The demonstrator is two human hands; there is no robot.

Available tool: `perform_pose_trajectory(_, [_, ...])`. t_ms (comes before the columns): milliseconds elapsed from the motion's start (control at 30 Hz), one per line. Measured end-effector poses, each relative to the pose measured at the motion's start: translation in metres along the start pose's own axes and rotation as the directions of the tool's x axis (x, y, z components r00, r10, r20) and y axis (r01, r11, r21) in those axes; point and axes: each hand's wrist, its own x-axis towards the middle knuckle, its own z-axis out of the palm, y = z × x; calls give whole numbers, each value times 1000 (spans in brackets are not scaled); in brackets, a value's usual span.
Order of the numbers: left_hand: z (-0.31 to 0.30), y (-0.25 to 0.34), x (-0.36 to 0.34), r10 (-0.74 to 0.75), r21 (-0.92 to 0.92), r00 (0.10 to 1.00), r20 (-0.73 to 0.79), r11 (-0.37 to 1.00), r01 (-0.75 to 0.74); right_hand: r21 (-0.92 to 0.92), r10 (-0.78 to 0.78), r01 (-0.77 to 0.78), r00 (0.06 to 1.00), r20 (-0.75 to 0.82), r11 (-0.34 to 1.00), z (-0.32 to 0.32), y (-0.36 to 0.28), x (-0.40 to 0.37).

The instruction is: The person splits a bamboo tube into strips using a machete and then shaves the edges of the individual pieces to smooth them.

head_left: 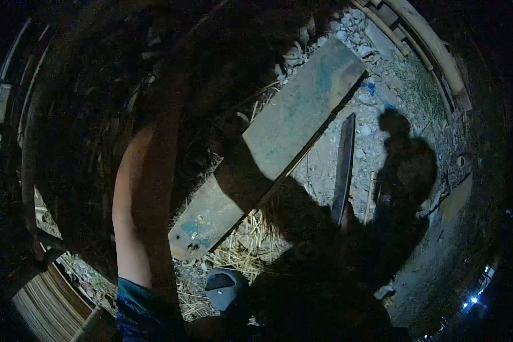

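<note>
My left forearm, in a dark blue sleeve (132, 305), reaches up the left side of the view. Its hand is lost in deep shadow, so its fingers and anything in them cannot be made out. Low right of the middle, my right hand (350, 220) is dimly visible at the lower end of a long, dark, flat blade-like strip (345, 162). The strip points up and away, and the fingers seem wrapped around its end. Between the arms a wide wooden board (293, 111) lies diagonally, with blue-green stains and a dark shadow across it.
Straw (253, 242) and pale rubble (350, 34) surround the board. A grey shoe (222, 296) is at the bottom. A thin stick (370, 196) lies right of the strip. Poles (430, 43) edge the upper right; corrugated sheeting (51, 305) is at lower left. A person's shadow falls on the right.
</note>
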Motion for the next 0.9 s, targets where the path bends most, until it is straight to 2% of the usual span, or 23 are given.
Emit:
perform_pose_trajectory(67, [8,11,3,13,-80,998,-56,997,-17,46,66,-67,998,24,997,-1,1,-1])
perform_pose_trajectory(133, [3,13,0,36,-176,984,-176,982,-67,86,116,-119,992,40,989,-1,2,0])
perform_pose_trajectory(200, [-10,25,-12,67,-326,954,-294,931,-166,126,152,-158,987,54,979,0,3,0])
perform_pose_trajectory(300, [-48,36,-60,100,-545,877,-471,748,-378,228,229,-244,969,93,943,2,9,-2])
perform_pose_trajectory(367, [-80,44,-103,104,-609,828,-551,628,-484,370,309,-343,939,149,864,7,17,-2])
perform_pose_trajectory(433, [-111,47,-151,98,-632,794,-600,550,-546,412,315,-356,935,166,839,10,8,-7])
perform_pose_trajectory(467, [-122,46,-182,104,-633,778,-620,520,-574,81,138,-134,989,-54,988,13,-10,-12])
perform_pose_trajectory(500, [-133,42,-210,114,-620,764,-635,515,-592,-297,-115,53,974,-195,953,13,-26,-16])
perform_pose_trajectory(533, [-135,30,-228,199,-540,698,-688,503,-675,-286,-131,72,973,-191,955,10,-38,-17])
perform_pose_trajectory(567, [-138,15,-254,284,-450,621,-731,484,-751,-194,-34,5,989,-144,981,7,-50,-17])
perform_pose_trajectory(600, [-144,16,-283,357,-347,637,-683,609,-713,-104,57,-66,995,-84,992,6,-57,-19])
perform_pose_trajectory(633, [-137,4,-303,417,-293,595,-686,591,-752,-195,-128,104,985,-119,975,7,-58,-22])
perform_pose_trajectory(667, [-123,-11,-319,431,-342,623,-652,567,-750,-184,-148,126,983,-110,975,7,-51,-21])
perform_pose_trajectory(700, [-125,-2,-339,416,-354,677,-607,621,-699,-166,-127,107,985,-117,980,9,-42,-17])
perform_pose_trajectory(733, [-124,-2,-351,511,-212,619,-596,644,-735,-149,-107,88,987,-122,985,12,-37,-17])
perform_pose_trajectory(767, [-99,-14,-358,398,-393,692,-603,607,-691,-170,-174,141,965,-198,975,14,-49,-24])
perform_pose_trajectory(800, [-96,-13,-363,483,-283,616,-622,595,-752,-166,-197,166,961,-194,972,14,-48,-23])
perform_pose_trajectory(833, [-91,-13,-370,490,-252,609,-624,611,-750,119,6,8,993,-121,993,12,-38,-20])
perform_pose_trajectory(867, [-74,-24,-369,510,-255,567,-647,556,-791,376,184,-174,983,10,910,10,-35,-17])
perform_pose_trajectory(900, [-74,-20,-373,509,-305,548,-664,484,-820,381,167,-158,986,8,911,7,-41,-19])
